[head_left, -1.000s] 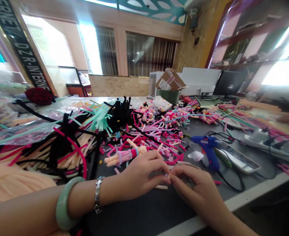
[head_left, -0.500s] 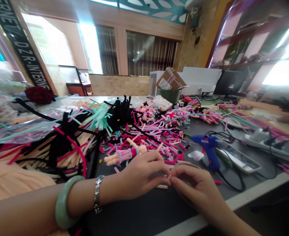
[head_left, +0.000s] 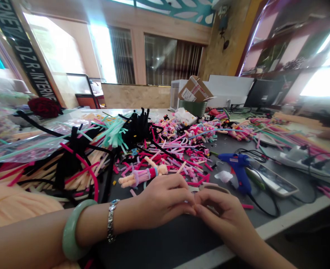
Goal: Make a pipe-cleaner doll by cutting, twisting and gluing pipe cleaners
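My left hand (head_left: 169, 198) and my right hand (head_left: 226, 213) meet fingertip to fingertip over the dark tabletop, both pinched closed. Whatever small thing they pinch is hidden by the fingers. Just behind my right hand shows a beige loop (head_left: 216, 188) that looks like a scissors handle; whether the hand carries it I cannot tell. Beyond my left hand lies a small doll of pipe cleaners (head_left: 142, 176), with a pink body, cream limbs and lilac bands. A blue glue gun (head_left: 239, 168) rests on its side to the right of my right hand.
Cut pink and lilac pipe-cleaner pieces (head_left: 167, 153) are heaped in the middle. Long black, cream and mint pipe cleaners (head_left: 113, 132) pile up at left. A phone (head_left: 274, 181), a power strip (head_left: 299, 158) and cables lie right. An opened cardboard box (head_left: 195, 89) stands behind.
The fingertips of both hands have shifted slightly and turned against each other. A cream stick seen under my left fingers before no longer shows. The doll and glue gun stay put.
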`<state>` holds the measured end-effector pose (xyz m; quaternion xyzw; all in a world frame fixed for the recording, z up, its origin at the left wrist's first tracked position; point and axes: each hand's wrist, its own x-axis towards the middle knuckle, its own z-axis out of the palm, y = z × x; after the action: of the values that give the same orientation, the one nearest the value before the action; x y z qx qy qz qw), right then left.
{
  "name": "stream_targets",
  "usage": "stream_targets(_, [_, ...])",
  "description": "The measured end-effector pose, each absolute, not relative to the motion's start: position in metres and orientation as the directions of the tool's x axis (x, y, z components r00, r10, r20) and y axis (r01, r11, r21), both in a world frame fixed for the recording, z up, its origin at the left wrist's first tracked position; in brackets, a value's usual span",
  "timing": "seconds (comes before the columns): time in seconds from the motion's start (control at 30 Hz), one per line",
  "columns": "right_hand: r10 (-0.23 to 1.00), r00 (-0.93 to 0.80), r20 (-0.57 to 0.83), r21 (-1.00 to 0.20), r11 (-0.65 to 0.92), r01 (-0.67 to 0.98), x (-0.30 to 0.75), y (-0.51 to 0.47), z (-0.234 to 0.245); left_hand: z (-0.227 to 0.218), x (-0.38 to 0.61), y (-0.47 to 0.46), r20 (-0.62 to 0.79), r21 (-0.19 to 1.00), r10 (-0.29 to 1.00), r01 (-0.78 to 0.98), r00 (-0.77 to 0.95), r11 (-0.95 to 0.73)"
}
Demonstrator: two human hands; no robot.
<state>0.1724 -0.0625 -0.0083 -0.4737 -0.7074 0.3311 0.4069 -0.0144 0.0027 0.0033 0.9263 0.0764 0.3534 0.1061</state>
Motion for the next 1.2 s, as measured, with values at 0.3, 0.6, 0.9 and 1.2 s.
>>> stream_targets(0.3, [0.927, -0.261, 0.269, -0.817, 0.363, 0.448, 0.172, -0.062, -0.011, 0.000, -0.015, 0.003, 0.632, 0.219, 0.205, 0.082, 0.747, -0.972])
stream_targets(0.6, [0.929, -0.213, 0.301, -0.813, 0.367, 0.452, 0.171, -0.058, -0.014, 0.001, -0.012, 0.003, 0.569, 0.349, 0.335, 0.148, 0.751, -0.925])
stream_targets(0.9, [0.972, -0.125, 0.199, -0.935, 0.226, 0.273, 0.170, -0.057, -0.011, 0.003, -0.006, 0.002, 0.494, 0.540, 0.539, 0.246, 0.682, -0.805])
stream_targets(1.2, [0.982, -0.113, 0.150, -0.973, 0.167, 0.159, 0.168, -0.054, -0.010, -0.001, -0.004, 0.000, 0.429, 0.617, 0.590, 0.256, 0.684, -0.744])
